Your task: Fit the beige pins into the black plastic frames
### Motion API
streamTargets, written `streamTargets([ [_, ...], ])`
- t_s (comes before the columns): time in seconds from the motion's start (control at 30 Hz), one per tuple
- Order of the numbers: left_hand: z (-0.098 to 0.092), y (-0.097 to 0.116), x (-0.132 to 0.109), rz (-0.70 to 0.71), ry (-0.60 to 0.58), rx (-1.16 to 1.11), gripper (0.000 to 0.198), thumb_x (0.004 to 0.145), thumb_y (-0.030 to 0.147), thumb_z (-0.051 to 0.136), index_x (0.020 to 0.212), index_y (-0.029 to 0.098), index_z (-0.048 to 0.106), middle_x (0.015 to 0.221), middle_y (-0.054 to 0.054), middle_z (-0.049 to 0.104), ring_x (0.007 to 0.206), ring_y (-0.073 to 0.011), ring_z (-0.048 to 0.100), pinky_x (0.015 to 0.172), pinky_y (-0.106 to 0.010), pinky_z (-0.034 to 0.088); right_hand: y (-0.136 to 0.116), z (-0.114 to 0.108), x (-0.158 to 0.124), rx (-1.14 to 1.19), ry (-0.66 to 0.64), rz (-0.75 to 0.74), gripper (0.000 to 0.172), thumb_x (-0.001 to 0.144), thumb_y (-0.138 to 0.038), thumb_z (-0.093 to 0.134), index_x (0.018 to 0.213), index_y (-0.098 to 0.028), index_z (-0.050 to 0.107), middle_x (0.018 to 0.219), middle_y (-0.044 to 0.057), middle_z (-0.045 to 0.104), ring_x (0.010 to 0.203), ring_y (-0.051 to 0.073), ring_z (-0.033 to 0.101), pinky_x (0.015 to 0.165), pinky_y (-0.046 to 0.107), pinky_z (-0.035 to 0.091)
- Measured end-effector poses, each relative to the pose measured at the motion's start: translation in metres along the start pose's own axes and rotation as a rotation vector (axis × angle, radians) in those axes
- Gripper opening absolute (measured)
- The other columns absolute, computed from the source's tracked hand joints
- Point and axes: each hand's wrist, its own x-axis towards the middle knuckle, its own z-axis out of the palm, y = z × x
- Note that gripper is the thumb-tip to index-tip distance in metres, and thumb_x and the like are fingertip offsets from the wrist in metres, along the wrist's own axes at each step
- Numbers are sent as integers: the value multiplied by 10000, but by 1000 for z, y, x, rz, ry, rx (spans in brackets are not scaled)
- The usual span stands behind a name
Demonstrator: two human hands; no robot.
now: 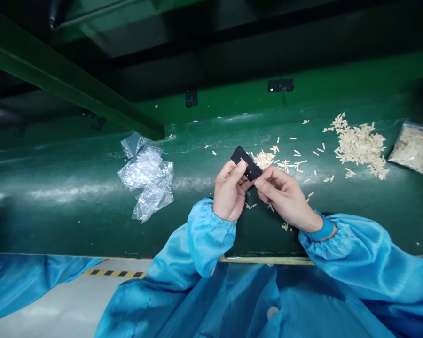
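1. Green work surface [74,202] carries everything; its near edge runs just in front of the person's blue sleeves [211,230].
2. Near the middle of that near edge, both hands are raised just above the surface and hold one small black part [246,163] between them.
3. Left hand [228,192]: fingers curled together, thumb and forefinger pinching the part's lower left side.
4. Right hand [285,197]: fingers bent and close together, fingertips pinching the part's lower right end.
5. Just beyond the hands lies a small heap of cream pieces [264,159], with loose ones scattered around it and under the right wrist.
6. A larger pile of cream pieces [361,145] sits toward the right edge, and beside it a filled clear bag [412,148].
7. Crumpled empty bags [148,176] lie well to the left of the hands.
8. Two more dark parts [280,85] rest near the far edge, well apart from each other.
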Motion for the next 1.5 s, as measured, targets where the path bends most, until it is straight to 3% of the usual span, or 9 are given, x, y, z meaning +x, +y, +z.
streamTargets([
  [0.1, -1, 2, 1, -19, 12, -2, 205, 808, 304, 806, 910, 184, 674, 822, 32, 724, 690, -57, 682, 663, -149, 565, -6, -6, 3, -118, 16, -38, 234, 911, -382, 721, 821, -197, 610, 659, -39, 551, 557, 92, 469, 527, 258, 348],
  [0.23, 1, 3, 1, -45, 28, 23, 241, 763, 308, 837, 889, 179, 677, 785, 30, 720, 648, -61, 675, 617, -146, 569, -7, -15, 8, -11, 79, -74, 202, 963, -388, 656, 872, -211, 623, 645, -40, 540, 568, 102, 468, 554, 264, 364],
  [0.57, 1, -2, -2, -62, -11, 91, 285, 757, 326, 846, 949, 170, 705, 760, 29, 698, 618, -58, 659, 590, -145, 579, -10, -13, 10, 348, -130, 217, 260, 946, -396, 675, 827, -213, 534, 662, -51, 524, 544, 89, 466, 552, 254, 340],
  [0.63, 1, -1, -2, -59, -8, 92, 280, 754, 322, 847, 940, 169, 704, 748, 31, 692, 612, -56, 654, 586, -144, 575, -10, -14, 11, 301, -128, 184, 251, 964, -404, 651, 843, -214, 538, 651, -53, 522, 544, 90, 465, 554, 254, 345],
  [0.77, 1, 0, -2, -62, -3, 52, 249, 754, 307, 848, 880, 166, 687, 729, 40, 679, 594, -47, 640, 574, -133, 559, -3, -13, 9, 65, -84, -18, 222, 976, -429, 631, 928, -227, 553, 644, -50, 556, 561, 108, 498, 572, 269, 393],
  [0.97, 2, 1, -2, -86, 7, 2, 243, 760, 310, 842, 875, 176, 674, 773, 36, 705, 629, -47, 658, 597, -128, 555, 5, -9, 5, -303, 37, -267, 107, 990, -303, 613, 965, -236, 534, 751, -27, 571, 646, 123, 567, 633, 289, 464],
  [1.1, 2, 2, 0, 1, 46, 68, 245, 758, 319, 839, 889, 171, 694, 753, 26, 714, 637, -68, 675, 610, -160, 570, 0, -15, 8, -360, 38, -205, 145, 949, -325, 662, 981, -223, 564, 805, -8, 596, 685, 135, 595, 646, 298, 487],
  [1.3, 1, -1, 4, 224, 111, 243, 230, 760, 337, 836, 860, 167, 718, 699, 10, 729, 611, -92, 678, 609, -196, 569, -4, -17, 10, -485, 114, -140, 215, 962, -390, 631, 862, -203, 595, 683, -17, 581, 596, 127, 547, 570, 287, 436],
  [1.5, 2, -1, 5, 220, 158, 276, 245, 750, 358, 834, 869, 172, 727, 738, -8, 745, 655, -120, 707, 624, -213, 570, -2, -11, 8, -358, 39, -61, 191, 906, -352, 702, 913, -210, 575, 718, -25, 594, 616, 119, 570, 574, 268, 461],
])
